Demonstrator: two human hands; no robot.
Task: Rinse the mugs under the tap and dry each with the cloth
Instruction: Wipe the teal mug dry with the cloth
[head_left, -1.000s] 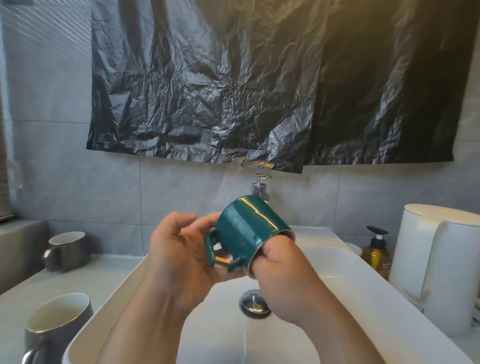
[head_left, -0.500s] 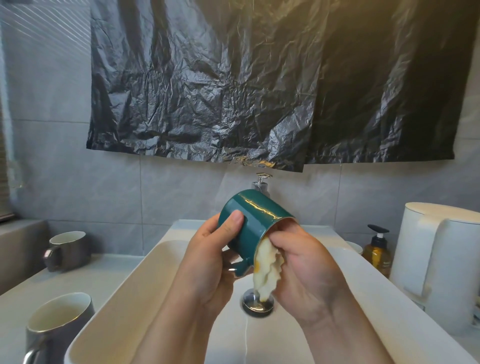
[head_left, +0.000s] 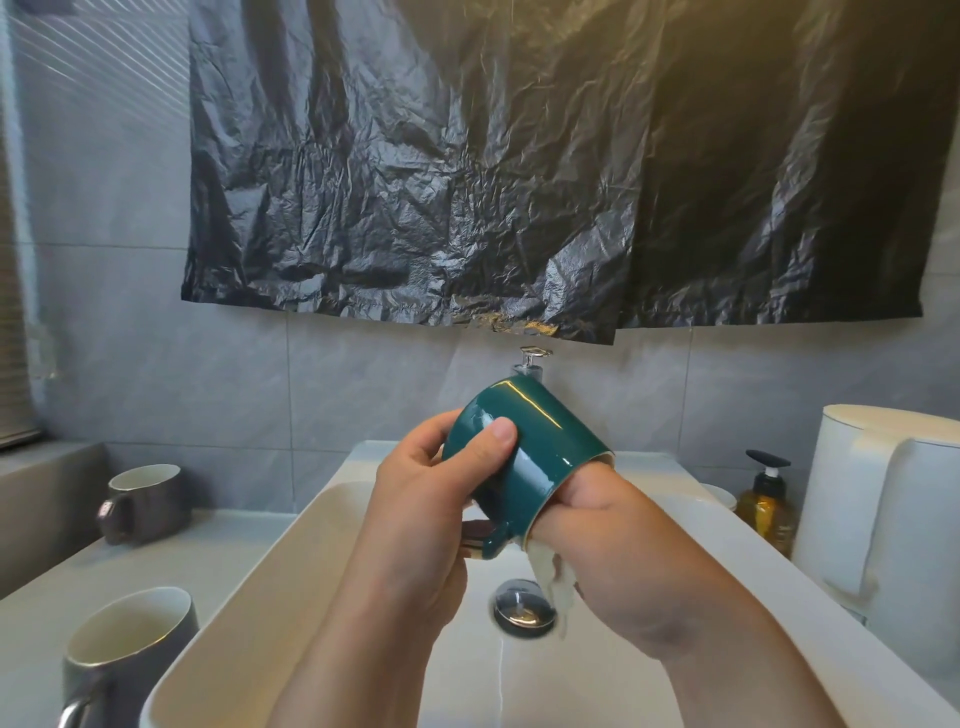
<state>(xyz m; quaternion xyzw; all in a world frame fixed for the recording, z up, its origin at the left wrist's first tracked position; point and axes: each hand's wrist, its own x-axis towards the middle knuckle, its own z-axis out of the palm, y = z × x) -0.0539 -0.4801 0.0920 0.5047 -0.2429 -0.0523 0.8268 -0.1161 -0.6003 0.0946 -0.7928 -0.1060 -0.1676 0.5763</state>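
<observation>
A teal mug (head_left: 545, 447) with a gold rim is held tilted above the white sink (head_left: 291, 561), its mouth facing down to the right. My left hand (head_left: 431, 499) grips its body, thumb on the glazed side. My right hand (head_left: 618, 540) has its fingers pushed inside the mug with a pale cloth (head_left: 553, 577); a corner of the cloth hangs out below the rim. The tap (head_left: 530, 361) stands behind the mug. Two grey mugs wait on the left counter, one at the back (head_left: 145, 504) and one near the front (head_left: 124, 654).
A chrome drain plug (head_left: 522, 608) sits in the basin under the hands. An amber soap pump bottle (head_left: 766, 504) and a white kettle (head_left: 893, 509) stand on the right. A black plastic sheet (head_left: 519, 166) hangs on the tiled wall.
My right hand has pushed the cloth back deep into the mug; half a second ago more cloth hung out. My left hand shifted its grip, and the mug turned with its handle downward.
</observation>
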